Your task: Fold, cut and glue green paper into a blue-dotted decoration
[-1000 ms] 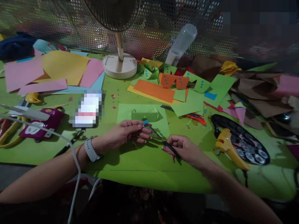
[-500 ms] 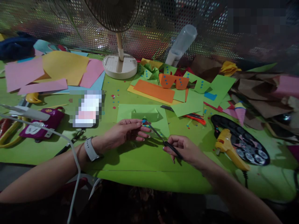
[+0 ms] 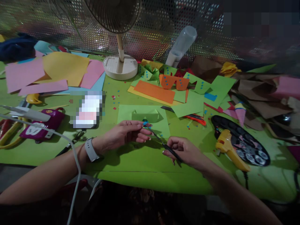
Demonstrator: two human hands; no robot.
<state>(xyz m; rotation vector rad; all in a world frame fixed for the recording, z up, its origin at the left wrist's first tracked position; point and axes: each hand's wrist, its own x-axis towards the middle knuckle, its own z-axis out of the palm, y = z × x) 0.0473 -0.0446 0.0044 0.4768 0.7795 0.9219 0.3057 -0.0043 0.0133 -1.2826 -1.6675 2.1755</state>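
My left hand (image 3: 128,132) has its thumb and forefinger pinched on a small blue paper piece (image 3: 145,123), with the other fingers loosely spread. From the right, my right hand (image 3: 185,151) grips black-handled scissors (image 3: 172,152), seen nearly edge-on. Their thin blades reach the blue piece at my left fingertips. Whether the blades are parted is hard to make out. Just beyond my hands lies a green paper sheet (image 3: 124,112), with a folded green paper shape (image 3: 147,115) standing on it.
Orange paper glasses (image 3: 174,82) and paper sheets lie behind. At right are a yellow glue gun (image 3: 227,147) and a black palette (image 3: 253,140). A phone (image 3: 87,109), a purple case (image 3: 42,125) and a white cable (image 3: 76,156) are at left; a fan (image 3: 120,67) stands behind.
The scissors and my right hand have shifted very slightly, and the blue piece shows a little differently at my left fingertips. Nothing else has visibly moved.
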